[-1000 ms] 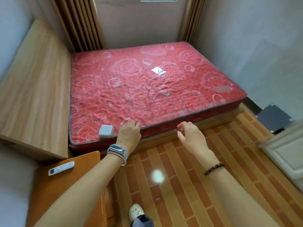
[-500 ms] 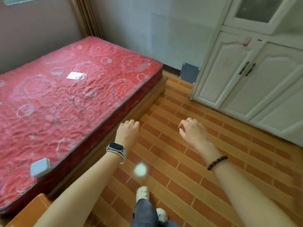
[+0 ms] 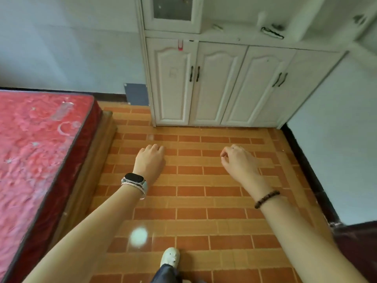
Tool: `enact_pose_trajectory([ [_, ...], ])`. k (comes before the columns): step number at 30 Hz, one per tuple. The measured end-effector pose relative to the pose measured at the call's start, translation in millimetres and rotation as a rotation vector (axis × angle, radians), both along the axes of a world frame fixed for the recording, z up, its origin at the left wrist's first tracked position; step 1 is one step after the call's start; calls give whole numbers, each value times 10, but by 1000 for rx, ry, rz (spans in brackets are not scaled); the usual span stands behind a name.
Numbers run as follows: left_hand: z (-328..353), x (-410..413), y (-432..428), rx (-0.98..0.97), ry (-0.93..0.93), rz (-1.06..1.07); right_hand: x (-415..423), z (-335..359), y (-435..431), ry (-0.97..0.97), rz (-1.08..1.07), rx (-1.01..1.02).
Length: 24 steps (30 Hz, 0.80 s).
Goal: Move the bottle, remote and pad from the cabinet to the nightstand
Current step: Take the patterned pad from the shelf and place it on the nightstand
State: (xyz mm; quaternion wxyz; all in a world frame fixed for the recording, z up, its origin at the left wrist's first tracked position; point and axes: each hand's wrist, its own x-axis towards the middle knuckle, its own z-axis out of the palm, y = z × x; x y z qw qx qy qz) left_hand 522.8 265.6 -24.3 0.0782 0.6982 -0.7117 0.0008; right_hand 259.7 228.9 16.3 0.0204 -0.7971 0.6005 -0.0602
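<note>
The left hand (image 3: pixel 150 160) and right hand (image 3: pixel 239 160) hang loosely curled and empty over the brick-pattern floor (image 3: pixel 191 201). Well beyond the right hand, the white cabinet (image 3: pixel 220 84) ledge carries blurred things. A pale upright shape, probably the bottle (image 3: pixel 262 18), is likely light and smooth, best gripped round its body. A flat dark-edged pad (image 3: pixel 272 33) looks soft.

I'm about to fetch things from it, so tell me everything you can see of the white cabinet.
The cabinet is off-white, seemingly painted wood. Its lower part has four shut doors with arched panels and two pairs of dark handles. Upper left is a glazed door; beside it an open ledge bears blurred small items. A red tag sits atop the leftmost door. It stands on the brick-patterned floor against the wall; the left hand and right hand are clear of it.
</note>
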Motion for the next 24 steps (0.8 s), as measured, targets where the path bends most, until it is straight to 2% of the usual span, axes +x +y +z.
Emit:
enact_pose_trajectory([
  [9,128,-312,-1051,31,-75,-227,-668,210,-382,-43,-276,-60],
  [17,168,-1323,-1976,-14,-68,-423,-1511,185,-807,-64,-428,-43],
  [24,230,-2417,-2663,-43,-55,-516,-2447,229,-1413,-90,-461,-69],
])
